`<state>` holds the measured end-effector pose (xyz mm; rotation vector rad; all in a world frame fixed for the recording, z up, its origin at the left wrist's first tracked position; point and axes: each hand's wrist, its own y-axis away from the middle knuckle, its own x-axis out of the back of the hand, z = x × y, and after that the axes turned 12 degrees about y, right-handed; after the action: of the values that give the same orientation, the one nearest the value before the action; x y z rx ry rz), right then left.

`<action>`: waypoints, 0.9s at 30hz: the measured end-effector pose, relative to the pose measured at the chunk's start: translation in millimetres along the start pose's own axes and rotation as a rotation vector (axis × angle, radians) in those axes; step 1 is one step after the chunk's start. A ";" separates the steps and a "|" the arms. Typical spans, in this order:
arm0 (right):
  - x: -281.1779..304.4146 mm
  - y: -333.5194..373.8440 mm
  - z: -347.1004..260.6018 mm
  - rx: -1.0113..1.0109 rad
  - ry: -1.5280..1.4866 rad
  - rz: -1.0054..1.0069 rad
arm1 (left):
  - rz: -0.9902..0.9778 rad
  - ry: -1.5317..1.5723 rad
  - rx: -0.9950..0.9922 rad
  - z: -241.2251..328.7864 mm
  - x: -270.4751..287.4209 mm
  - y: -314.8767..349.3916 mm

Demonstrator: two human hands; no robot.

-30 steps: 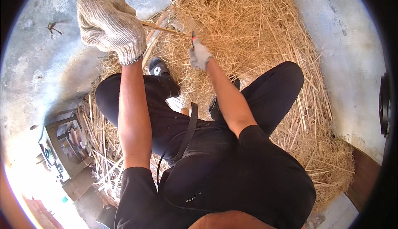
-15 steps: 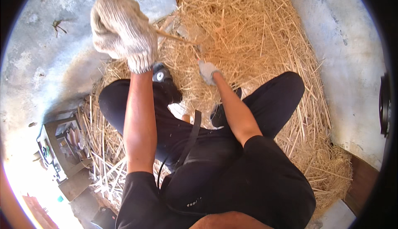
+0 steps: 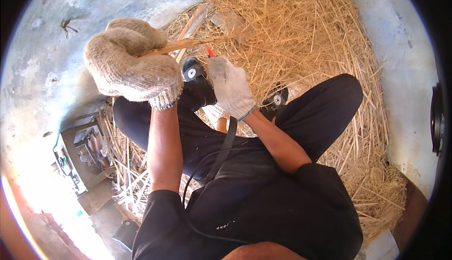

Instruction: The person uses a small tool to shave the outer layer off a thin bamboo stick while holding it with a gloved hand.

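Observation:
My left hand point(image 3: 127, 67), in a thick knitted glove, is closed around the near end of a split strip of wood or bamboo point(image 3: 188, 44). The strip points right, its thin far end over the straw. Just below that strip, my right hand point(image 3: 230, 86) wears a pale glove and is closed on a slim tool with a red part point(image 3: 210, 51) poking out past the fingers. The rest of this tool is hidden in the glove or too small to make out. Tool and strip appear close together; whether they touch I cannot tell.
Loose straw-like shavings point(image 3: 301, 29) pile up ahead and to the right. Pale walls point(image 3: 400, 71) stand on both sides. My legs are bent, with dark shoes point(image 3: 192, 71) between. A wooden box point(image 3: 87, 154) of small items sits at lower left.
My right hand has drawn back toward me and left, nearer the strip's underside. My left hand has come lower and turned, so more of the strip shows.

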<state>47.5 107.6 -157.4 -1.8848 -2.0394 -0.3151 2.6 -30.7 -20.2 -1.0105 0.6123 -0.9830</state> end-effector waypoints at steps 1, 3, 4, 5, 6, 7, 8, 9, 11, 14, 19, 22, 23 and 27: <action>-6.4 0.2 10.1 0.046 0.038 0.080 | -0.058 0.004 -0.010 -4.1 7.2 -0.4; -5.0 -12.8 35.5 -0.138 0.217 -0.135 | -0.168 0.010 -0.033 -11.7 21.6 -1.5; -6.2 -22.2 52.8 -0.186 0.263 -0.170 | -0.223 0.018 -0.047 -14.9 24.5 -2.1; -10.2 -27.0 69.6 -0.232 0.308 -0.212 | -0.258 0.012 -0.057 -17.2 24.3 -1.5; -14.0 -31.6 70.0 -0.158 0.244 -0.050 | -0.263 0.000 -0.071 -19.0 22.0 -0.9; -13.9 -31.8 71.3 -0.171 0.257 -0.055 | -0.260 -0.005 -0.073 -21.6 20.2 0.9; -12.9 -30.2 72.3 -0.184 0.269 -0.060 | -0.250 -0.017 -0.074 -22.8 17.5 3.8; -9.3 -28.0 58.1 -0.196 0.272 -0.075 | -0.249 -0.031 -0.074 -21.5 17.0 5.5; 1.5 -22.5 32.0 -0.136 0.184 -0.057 | -0.238 -0.038 -0.078 -20.7 14.6 10.0; 11.7 -14.6 5.4 -0.108 0.069 -0.079 | -0.186 -0.018 -0.047 -18.5 9.8 12.0; 0.5 -17.7 25.4 -0.128 0.298 -0.121 | 0.206 0.142 0.191 -8.0 -1.1 17.8; -16.9 -26.1 119.0 -0.167 0.450 -0.206 | 0.234 0.180 0.231 -22.1 10.2 29.9; -13.6 -21.9 163.2 -0.354 0.513 -0.289 | 0.174 0.187 0.203 -36.4 16.1 37.9; -14.9 -21.3 152.1 -0.377 0.498 -0.141 | -0.196 0.047 -0.067 -34.6 7.3 9.8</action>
<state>12.0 151.1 -301.0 -1.6294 -1.8516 -1.1492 -18.2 -49.7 -43.8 -1.1248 0.5956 -1.1679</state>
